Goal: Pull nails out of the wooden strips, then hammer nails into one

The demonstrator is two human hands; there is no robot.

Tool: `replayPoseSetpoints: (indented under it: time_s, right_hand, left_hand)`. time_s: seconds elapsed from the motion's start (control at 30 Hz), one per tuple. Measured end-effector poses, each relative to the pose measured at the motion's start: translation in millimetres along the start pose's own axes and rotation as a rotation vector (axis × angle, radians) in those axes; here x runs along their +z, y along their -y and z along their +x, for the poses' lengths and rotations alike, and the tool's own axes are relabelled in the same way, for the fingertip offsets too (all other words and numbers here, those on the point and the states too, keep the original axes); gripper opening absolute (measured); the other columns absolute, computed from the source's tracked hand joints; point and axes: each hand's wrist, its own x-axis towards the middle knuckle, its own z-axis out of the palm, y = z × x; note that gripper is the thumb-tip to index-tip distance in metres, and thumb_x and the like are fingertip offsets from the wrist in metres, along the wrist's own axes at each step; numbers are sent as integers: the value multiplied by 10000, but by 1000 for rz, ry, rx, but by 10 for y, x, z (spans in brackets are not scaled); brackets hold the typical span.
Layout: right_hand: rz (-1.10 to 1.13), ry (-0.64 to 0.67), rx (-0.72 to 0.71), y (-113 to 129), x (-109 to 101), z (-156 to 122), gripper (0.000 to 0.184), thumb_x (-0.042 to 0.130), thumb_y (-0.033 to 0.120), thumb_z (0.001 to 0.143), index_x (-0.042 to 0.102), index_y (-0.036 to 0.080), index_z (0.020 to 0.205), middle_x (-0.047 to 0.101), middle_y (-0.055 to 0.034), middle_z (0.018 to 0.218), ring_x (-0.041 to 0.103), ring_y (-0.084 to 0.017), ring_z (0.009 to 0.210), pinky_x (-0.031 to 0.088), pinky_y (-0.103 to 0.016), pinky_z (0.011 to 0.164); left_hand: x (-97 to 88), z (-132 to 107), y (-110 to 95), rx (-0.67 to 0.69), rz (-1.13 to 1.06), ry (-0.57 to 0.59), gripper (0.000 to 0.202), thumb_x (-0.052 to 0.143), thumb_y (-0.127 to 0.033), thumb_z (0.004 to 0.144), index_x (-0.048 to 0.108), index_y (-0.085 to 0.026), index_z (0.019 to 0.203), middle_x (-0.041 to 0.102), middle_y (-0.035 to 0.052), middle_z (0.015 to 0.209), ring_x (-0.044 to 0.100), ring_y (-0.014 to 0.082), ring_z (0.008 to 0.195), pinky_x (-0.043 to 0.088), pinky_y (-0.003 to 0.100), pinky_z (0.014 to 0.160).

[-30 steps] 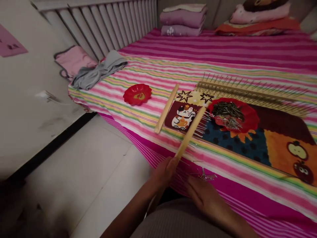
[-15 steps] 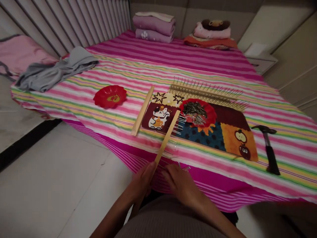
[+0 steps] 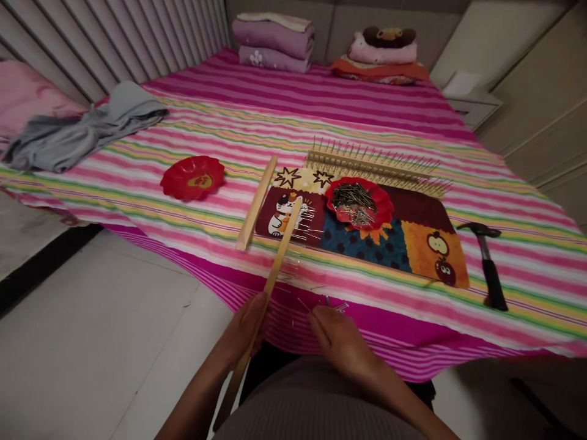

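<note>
My left hand (image 3: 245,330) is closed around a long wooden strip (image 3: 277,263), which slants from my lap up over the bed. A row of thin nails (image 3: 305,229) sticks out of the strip's right side. My right hand (image 3: 342,339) is apart from the strip, its thumb and fingers pinched on a nail (image 3: 303,303) that points up and left. Close to those fingertips, several loose nails (image 3: 338,304) lie on the striped cloth. A red scalloped dish (image 3: 386,205) heaped with nails rests on a patterned mat (image 3: 438,211) beyond my hands.
A plain wooden strip (image 3: 257,205) lies left of the mat, near a second red dish (image 3: 167,183). Wooden strips full of upright nails (image 3: 373,166) lie behind it. A hammer (image 3: 493,278) is at the right. Grey clothing (image 3: 87,134) and folded bedding (image 3: 275,43) are farther off.
The wooden strip and my left hand have shifted left, its tip now over the cat picture. My right hand has drawn away from the strip, with a nail showing at its fingertips.
</note>
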Motion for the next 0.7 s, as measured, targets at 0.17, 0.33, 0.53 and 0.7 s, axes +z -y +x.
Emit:
replayPoseSetpoints:
  time_s: [0.17, 0.33, 0.53, 0.7]
  right_hand:
    - [-46, -52, 222, -33, -115, 25, 308, 447, 254, 939, 545, 133, 1205, 672, -154, 1067, 661, -250, 850, 423, -309, 648]
    - [277, -100, 139, 147, -127, 128, 266, 481, 346, 920, 595, 147, 1056, 686, -102, 946, 635, -226, 842, 421, -307, 696]
    - [770, 17, 323, 239, 30, 226, 318, 411, 273, 924, 439, 216, 612, 470, 52, 539, 471, -113, 526, 329, -239, 527]
    - [734, 118, 194, 320, -22, 194, 284, 457, 210, 895, 410, 206, 615, 441, 59, 582, 435, -102, 576, 285, -233, 541]
  left_hand:
    - [54, -1, 58, 36, 54, 73, 530, 429, -731, 796, 426, -213, 687, 387, -83, 465, 301, 56, 322, 233, 171, 301]
    - [100, -27, 177, 39, 54, 75, 478, 444, -680, 831, 487, -210, 754, 382, -88, 466, 308, 64, 341, 217, 175, 330]
    - [78, -55, 64, 204, 244, 126, 506, 412, -664, 844, 496, -196, 674, 458, -44, 475, 440, 107, 410, 326, 212, 381]
    - [113, 97, 56, 245, 230, 10, 496, 444, -673, 823, 485, -197, 690, 441, -63, 499, 404, 85, 399, 315, 202, 371]
